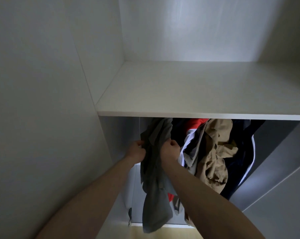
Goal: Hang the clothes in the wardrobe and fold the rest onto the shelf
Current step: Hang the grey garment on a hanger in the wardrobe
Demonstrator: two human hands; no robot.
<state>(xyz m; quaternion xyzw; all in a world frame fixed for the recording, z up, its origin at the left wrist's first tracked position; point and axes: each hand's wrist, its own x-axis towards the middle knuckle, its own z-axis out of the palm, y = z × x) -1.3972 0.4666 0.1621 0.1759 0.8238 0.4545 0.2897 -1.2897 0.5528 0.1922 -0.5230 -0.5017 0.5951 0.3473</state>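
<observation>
Two hands grip grey garment (152, 187) below shelf (189, 94) | left hand (136, 151) pinches its left edge, right hand (170, 150) fisted on its right | long axis hangs vertical under shelf | other clothes (213, 152) hang right of it, still below shelf

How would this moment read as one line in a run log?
stage: hanging | left hand: grips grey garment | right hand: grips it too | shelf: above | tan garment: hangs right
</observation>
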